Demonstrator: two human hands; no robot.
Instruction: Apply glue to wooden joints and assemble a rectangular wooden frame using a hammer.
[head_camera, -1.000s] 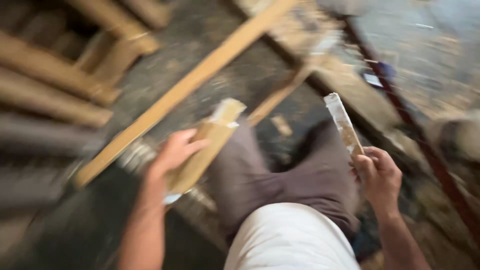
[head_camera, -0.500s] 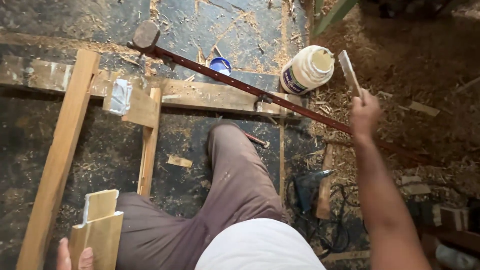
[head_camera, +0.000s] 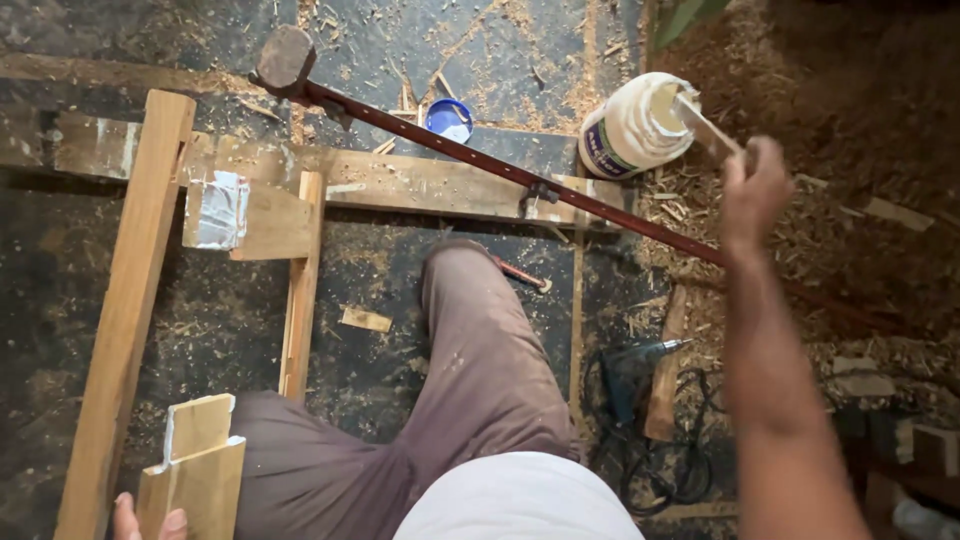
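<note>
My right hand (head_camera: 752, 190) is stretched out to the upper right and grips a thin flat wooden stick (head_camera: 705, 128). The stick's tip is dipped into the open mouth of a white glue jar (head_camera: 632, 128) lying tilted on the floor. At the bottom left edge, only the fingers of my left hand (head_camera: 148, 520) show; they hold a notched wooden block (head_camera: 197, 465) with pale glue on its cut faces, resting by my knee.
A long rust-red bar clamp (head_camera: 480, 160) runs diagonally across a wooden frame (head_camera: 300, 180). A blue jar lid (head_camera: 450, 120) lies behind it. An electric drill with cable (head_camera: 640, 365) sits at right among sawdust. A long plank (head_camera: 130, 300) lies at left.
The view swung from the workpiece toward the glue jar. My right hand has carried the stick forward and put its tip into the jar. My left hand still holds the block.
</note>
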